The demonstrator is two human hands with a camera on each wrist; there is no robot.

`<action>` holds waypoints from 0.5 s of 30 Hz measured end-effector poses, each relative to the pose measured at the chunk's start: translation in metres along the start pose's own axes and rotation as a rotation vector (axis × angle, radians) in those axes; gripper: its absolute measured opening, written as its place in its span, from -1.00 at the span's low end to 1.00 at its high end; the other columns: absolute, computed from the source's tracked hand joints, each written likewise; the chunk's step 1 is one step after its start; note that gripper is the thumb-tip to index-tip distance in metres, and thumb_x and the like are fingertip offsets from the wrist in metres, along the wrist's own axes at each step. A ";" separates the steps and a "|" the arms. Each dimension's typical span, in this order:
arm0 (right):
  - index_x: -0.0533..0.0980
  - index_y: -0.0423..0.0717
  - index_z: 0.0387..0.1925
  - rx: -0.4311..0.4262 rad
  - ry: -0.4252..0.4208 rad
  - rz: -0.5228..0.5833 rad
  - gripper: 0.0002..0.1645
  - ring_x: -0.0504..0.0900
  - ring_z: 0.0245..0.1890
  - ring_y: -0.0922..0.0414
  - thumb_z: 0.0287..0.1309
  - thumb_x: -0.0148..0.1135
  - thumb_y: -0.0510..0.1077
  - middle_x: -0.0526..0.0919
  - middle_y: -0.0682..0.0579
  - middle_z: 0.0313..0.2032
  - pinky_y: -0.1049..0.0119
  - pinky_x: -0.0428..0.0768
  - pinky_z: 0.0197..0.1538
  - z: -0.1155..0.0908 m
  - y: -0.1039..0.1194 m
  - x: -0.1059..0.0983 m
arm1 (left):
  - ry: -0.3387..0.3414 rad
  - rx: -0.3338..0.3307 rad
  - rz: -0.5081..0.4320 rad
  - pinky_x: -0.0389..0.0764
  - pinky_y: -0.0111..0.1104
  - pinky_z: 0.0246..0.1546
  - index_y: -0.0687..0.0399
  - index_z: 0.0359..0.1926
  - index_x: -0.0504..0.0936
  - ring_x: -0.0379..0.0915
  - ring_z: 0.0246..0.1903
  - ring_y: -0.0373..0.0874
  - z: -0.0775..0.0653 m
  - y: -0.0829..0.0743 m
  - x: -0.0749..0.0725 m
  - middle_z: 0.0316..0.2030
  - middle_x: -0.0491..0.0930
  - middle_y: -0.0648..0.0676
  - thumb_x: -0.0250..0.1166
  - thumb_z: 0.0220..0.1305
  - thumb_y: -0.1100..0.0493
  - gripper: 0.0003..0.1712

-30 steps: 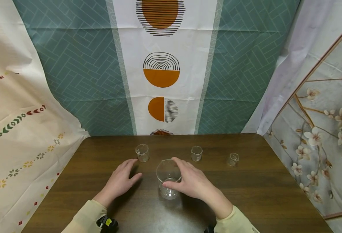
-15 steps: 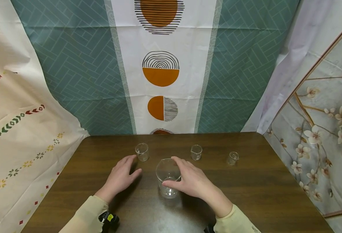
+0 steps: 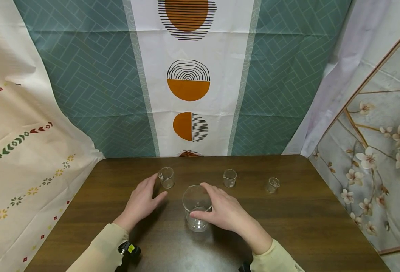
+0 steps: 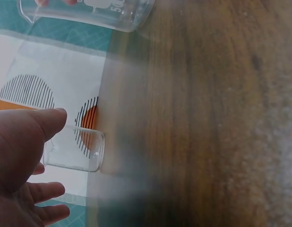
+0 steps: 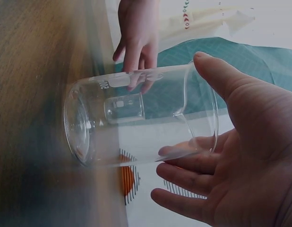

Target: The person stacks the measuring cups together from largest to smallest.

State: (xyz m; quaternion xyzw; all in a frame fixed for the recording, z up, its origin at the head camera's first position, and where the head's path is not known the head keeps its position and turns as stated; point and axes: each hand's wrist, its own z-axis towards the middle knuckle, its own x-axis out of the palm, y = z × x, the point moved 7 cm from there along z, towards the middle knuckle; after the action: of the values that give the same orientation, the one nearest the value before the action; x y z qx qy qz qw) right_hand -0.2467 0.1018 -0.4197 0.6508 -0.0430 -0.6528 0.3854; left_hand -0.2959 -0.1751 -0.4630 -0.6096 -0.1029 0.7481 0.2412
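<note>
A large clear glass beaker (image 3: 196,221) stands upright near the middle of the brown table. Around its upper right side, my right hand (image 3: 228,209) holds it by the rim, thumb in front and fingers behind. In the right wrist view the thumb touches the rim of this beaker (image 5: 136,146). My left hand (image 3: 139,204) has its fingers spread just left of a smaller beaker (image 3: 166,178), thumb apart from the index finger. The left wrist view shows that small beaker (image 4: 91,153) beyond the thumb; whether a finger touches it, I cannot tell.
Toward the back right stand two more little glass beakers, a small one (image 3: 230,178) and a smaller one (image 3: 272,185). The wooden table (image 3: 309,230) ends at a patterned cloth (image 3: 193,49) behind, with hanging fabrics on both sides.
My left hand has shifted slightly forward, closer to the small beaker at the back left. The right hand and the large beaker stay in place.
</note>
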 end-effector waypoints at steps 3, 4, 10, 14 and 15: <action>0.36 -0.03 0.59 -0.038 -0.026 -0.017 0.24 0.60 0.35 -0.09 0.22 0.31 0.70 0.60 -0.03 0.42 -0.25 0.63 0.21 0.002 -0.007 0.006 | -0.003 -0.003 0.000 0.31 0.45 0.39 0.37 0.62 0.29 0.30 0.48 0.49 0.003 0.000 0.001 0.51 0.38 0.49 0.49 0.49 -0.09 -0.03; 0.36 -0.01 0.59 -0.046 -0.031 -0.017 0.24 0.60 0.34 -0.09 0.21 0.29 0.72 0.60 -0.03 0.42 -0.26 0.63 0.20 0.002 -0.008 0.006 | -0.005 -0.002 0.003 0.31 0.45 0.39 0.38 0.62 0.29 0.30 0.48 0.50 0.004 0.000 0.001 0.51 0.38 0.49 0.49 0.50 -0.10 -0.03; 0.37 -0.03 0.58 -0.014 -0.011 0.012 0.25 0.60 0.35 -0.10 0.18 0.33 0.71 0.60 -0.03 0.42 -0.27 0.62 0.23 -0.001 -0.001 0.000 | -0.018 -0.002 0.004 0.29 0.47 0.39 0.36 0.63 0.27 0.25 0.52 0.48 0.008 0.000 0.000 0.53 0.34 0.47 0.47 0.51 -0.15 -0.01; 0.38 -0.04 0.58 0.006 0.008 -0.009 0.20 0.61 0.34 -0.07 0.19 0.45 0.60 0.61 -0.03 0.42 -0.21 0.63 0.24 -0.002 0.003 -0.002 | -0.032 -0.004 0.010 0.27 0.50 0.38 0.36 0.64 0.25 0.22 0.53 0.48 0.011 0.000 -0.001 0.55 0.30 0.48 0.47 0.50 -0.18 0.02; 0.38 -0.03 0.58 0.008 0.010 -0.016 0.18 0.61 0.33 -0.06 0.20 0.47 0.58 0.61 -0.02 0.42 -0.19 0.63 0.24 -0.001 0.003 -0.002 | -0.034 -0.003 0.016 0.27 0.50 0.38 0.36 0.64 0.25 0.20 0.54 0.48 0.011 0.000 -0.001 0.55 0.29 0.48 0.47 0.50 -0.18 0.03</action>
State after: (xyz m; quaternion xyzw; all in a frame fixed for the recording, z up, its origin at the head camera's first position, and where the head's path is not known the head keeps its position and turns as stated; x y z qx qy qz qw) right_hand -0.2446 0.1014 -0.4172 0.6560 -0.0382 -0.6523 0.3777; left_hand -0.3067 -0.1742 -0.4591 -0.5981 -0.1031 0.7600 0.2326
